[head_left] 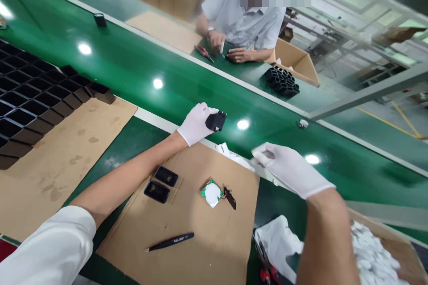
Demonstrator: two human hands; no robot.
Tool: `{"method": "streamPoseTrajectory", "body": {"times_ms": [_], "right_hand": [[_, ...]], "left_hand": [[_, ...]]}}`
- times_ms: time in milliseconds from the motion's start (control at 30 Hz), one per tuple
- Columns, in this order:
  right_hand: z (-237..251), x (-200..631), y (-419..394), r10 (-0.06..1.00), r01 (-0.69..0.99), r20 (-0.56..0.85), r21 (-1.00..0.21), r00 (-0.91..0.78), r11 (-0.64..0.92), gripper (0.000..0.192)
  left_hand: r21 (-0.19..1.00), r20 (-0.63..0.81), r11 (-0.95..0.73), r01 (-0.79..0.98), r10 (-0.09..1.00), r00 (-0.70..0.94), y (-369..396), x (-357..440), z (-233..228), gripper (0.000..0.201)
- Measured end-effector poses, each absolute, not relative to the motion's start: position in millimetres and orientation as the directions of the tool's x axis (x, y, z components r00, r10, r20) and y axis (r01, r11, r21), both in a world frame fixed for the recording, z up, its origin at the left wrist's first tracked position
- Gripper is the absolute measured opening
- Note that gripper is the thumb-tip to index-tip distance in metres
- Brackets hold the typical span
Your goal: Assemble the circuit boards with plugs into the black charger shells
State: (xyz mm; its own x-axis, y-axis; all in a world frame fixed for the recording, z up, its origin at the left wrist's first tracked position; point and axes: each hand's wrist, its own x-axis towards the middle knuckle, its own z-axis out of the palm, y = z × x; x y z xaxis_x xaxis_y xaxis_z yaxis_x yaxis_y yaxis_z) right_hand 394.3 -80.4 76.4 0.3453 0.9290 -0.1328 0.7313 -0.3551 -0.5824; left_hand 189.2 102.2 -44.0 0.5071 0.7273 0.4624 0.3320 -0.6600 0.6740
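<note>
Holding the boxy black piece (218, 121) is the left hand's (197, 124) job here: gloved fingers closed on its left end, up over the green belt (143, 71), just past the far edge of the cardboard sheet (214, 249). So the left hand's basically at distance 0, while the right hand (284, 164) hangs apart from the piece, off to its right and a bit closer to the wearer, out beyond the sheet's far right corner. Those right fingers are curled in narrow toward the thumb, kinda blurry, and I can't tell if anything tiny is pinched in there. As for a long axis, the piece is pretty stubby, but it seems to run left to right, with the free end facing right. Looks-wise: dark, squared off, what look like 2 short metal prongs on the far side of that free end, plus a small pale spot on the near side. Fingers cover the rest, so no clue about the left end.
</note>
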Motion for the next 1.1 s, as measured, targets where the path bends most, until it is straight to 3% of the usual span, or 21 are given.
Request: {"method": "streamPoseTrajectory", "body": {"times_ms": [100,167,200,267,333,400,500,600,667,733,867,1000,1100], "right_hand": [[95,377,-157,0.887,0.750,-0.161,-0.482,0.433,-0.453,0.012],[89,333,-203,0.897,0.780,-0.118,-0.453,0.426,-0.430,0.009],[81,305,-221,0.914,0.796,-0.038,-0.478,0.404,-0.372,0.010],[57,247,-241,0.978,0.838,0.063,-0.528,0.201,-0.138,0.024],[27,198,-244,0.998,0.886,0.036,-0.463,0.058,-0.035,0.039],[-3,167,-238,0.997,0.912,0.049,-0.409,0.057,-0.031,0.035],[-32,151,-231,0.987,0.881,0.130,-0.472,0.093,-0.021,0.013],[-26,155,-239,0.987,0.849,0.151,-0.528,0.063,0.026,0.020],[-4,164,-252,0.981,0.798,0.153,-0.603,0.116,0.000,0.017],[26,177,-266,0.934,0.679,0.166,-0.727,0.317,-0.101,0.011],[82,203,-279,0.713,0.512,0.218,-0.829,0.666,-0.225,0.030],[102,210,-267,0.613,0.399,0.258,-0.911,0.747,-0.104,0.020],[105,207,-261,0.549,0.460,0.335,-0.882,0.766,-0.103,0.016]], "left_hand": [[0.718,0.442,-0.629,0.298,0.743,0.502,104,184,-41,0.044],[0.739,0.429,-0.618,0.267,0.738,0.522,108,181,-37,0.052],[0.747,0.425,-0.618,0.245,0.727,0.539,110,179,-33,0.054],[0.756,0.445,-0.634,0.161,0.679,0.584,112,176,-20,0.055],[0.750,0.487,-0.658,0.064,0.615,0.620,109,172,0,0.052],[0.731,0.528,-0.683,0.003,0.568,0.631,100,167,25,0.053],[0.708,0.569,-0.702,-0.071,0.508,0.647,75,155,66,0.050],[0.705,0.613,-0.683,-0.191,0.451,0.649,47,142,96,0.048],[0.680,0.655,-0.675,-0.286,0.383,0.651,30,135,107,0.044],[0.646,0.684,-0.673,-0.359,0.302,0.664,18,130,113,0.039],[0.611,0.702,-0.680,-0.405,0.229,0.674,1,124,119,0.033],[0.647,0.676,-0.639,-0.416,0.229,0.700,-5,120,122,0.031],[0.647,0.674,-0.643,-0.411,0.228,0.703,-6,118,122,0.034]]}}
